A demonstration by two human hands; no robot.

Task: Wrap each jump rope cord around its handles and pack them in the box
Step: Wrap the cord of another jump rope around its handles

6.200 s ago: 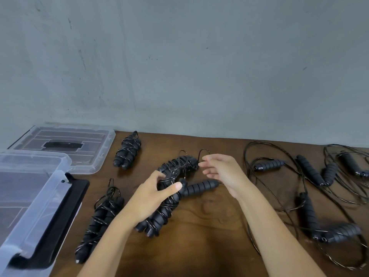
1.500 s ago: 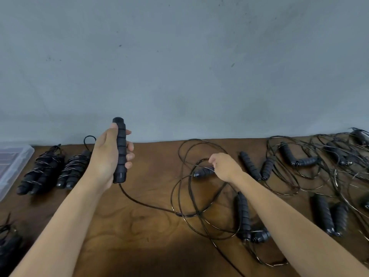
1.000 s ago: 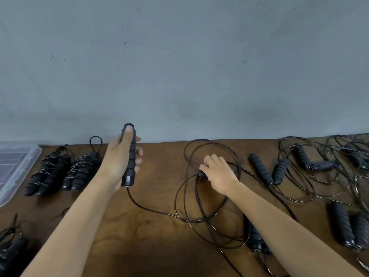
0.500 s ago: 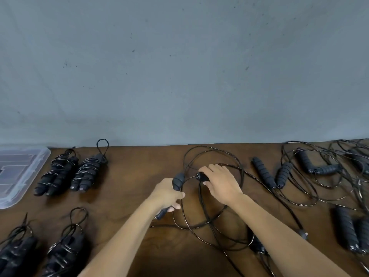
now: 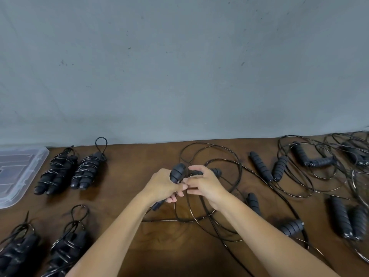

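Note:
My left hand (image 5: 162, 184) grips a black ribbed jump rope handle (image 5: 177, 172) at the table's middle, its top poking up above my fist. My right hand (image 5: 203, 183) holds the second handle (image 5: 216, 171) of the same rope, pressed against the left hand. That rope's thin black cord (image 5: 211, 218) lies in loose loops around and under both hands. Two wrapped ropes (image 5: 69, 172) lie at the back left and two more wrapped ropes (image 5: 40, 248) at the front left.
A clear plastic lid (image 5: 18, 172) sits at the far left edge. Several unwrapped ropes (image 5: 311, 166) with tangled cords cover the right side, with handle pairs (image 5: 347, 218) near the right edge. A grey wall (image 5: 179, 66) rises right behind the brown table (image 5: 129, 162).
My left hand has brought its handle across from the left and lowered it beside the handle in my right hand. Both hands now meet at the middle.

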